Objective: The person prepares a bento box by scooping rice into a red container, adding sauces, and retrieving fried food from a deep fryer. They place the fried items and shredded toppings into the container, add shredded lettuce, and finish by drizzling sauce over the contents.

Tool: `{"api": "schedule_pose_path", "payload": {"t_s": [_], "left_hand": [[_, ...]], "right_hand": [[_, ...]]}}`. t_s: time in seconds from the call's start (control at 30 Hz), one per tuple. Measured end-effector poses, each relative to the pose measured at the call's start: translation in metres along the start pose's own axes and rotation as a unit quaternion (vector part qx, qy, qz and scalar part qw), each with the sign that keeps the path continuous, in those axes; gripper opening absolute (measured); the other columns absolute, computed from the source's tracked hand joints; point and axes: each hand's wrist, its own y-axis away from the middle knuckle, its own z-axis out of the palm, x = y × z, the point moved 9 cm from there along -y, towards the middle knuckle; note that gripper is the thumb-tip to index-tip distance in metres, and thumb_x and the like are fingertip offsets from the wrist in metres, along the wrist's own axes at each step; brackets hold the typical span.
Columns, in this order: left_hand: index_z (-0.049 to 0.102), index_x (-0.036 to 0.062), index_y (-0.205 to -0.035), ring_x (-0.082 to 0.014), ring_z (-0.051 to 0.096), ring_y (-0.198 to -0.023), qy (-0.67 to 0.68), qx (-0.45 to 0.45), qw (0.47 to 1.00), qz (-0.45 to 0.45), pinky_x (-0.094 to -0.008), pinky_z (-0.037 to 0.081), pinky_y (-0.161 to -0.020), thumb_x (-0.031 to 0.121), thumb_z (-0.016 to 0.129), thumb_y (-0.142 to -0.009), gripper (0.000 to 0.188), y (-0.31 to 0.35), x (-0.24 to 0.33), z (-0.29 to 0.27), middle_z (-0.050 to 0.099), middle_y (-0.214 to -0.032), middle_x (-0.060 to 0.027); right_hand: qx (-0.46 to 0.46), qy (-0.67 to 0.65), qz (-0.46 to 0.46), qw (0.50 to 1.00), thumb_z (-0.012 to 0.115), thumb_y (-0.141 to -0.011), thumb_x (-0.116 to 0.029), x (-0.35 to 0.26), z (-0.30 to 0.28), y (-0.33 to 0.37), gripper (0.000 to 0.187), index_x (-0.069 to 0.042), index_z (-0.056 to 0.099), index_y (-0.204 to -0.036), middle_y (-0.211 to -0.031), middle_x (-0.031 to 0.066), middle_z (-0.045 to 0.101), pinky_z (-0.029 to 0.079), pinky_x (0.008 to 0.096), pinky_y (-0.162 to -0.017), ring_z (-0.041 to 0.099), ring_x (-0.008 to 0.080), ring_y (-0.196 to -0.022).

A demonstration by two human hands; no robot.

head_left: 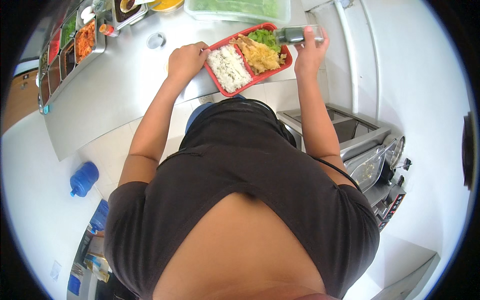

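Note:
A red two-part lunch box [260,78] sits at the near edge of the steel counter. White rice [229,69] with dark green flecks fills its left compartment. Golden fried pieces [260,54] and green lettuce [265,38] lie in the right one. My left hand [186,62] grips the box's left rim, fingers curled in. Over the right end of the box, my right hand [311,50] holds a clear shaker jar [294,34] with dark contents, tipped on its side, one end pointing left above the lettuce.
Steel pans of toppings, one with orange shreds [85,40], line the counter's left side. A small clear cup [155,40] and a red-capped bottle [108,30] stand nearby. Behind the box is a clear tub of greens [237,10]. Steel kitchen equipment [350,130] stands at right.

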Motion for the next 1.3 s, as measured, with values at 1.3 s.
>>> {"api": "schedule_pose_path", "payload": {"t_s": [1.3], "left_hand": [[0.066, 0.0139, -0.093, -0.0293, 0.063, -0.073, -0.014, 0.016, 0.999, 0.034, -0.0398, 0.049, -0.065, 0.031, 0.051, -0.085, 0.024, -0.001, -0.001, -0.002, 0.066, -0.076, -0.0114]], "right_hand": [[0.034, 0.109, -0.018, 0.993, 0.070, -0.078, -0.026, 0.001, -0.043, -0.030, 0.054, -0.010, 0.044, -0.122, -0.099, 0.0081, 0.052, 0.045, 0.0268, -0.061, 0.052, 0.0147, -0.080]]}}
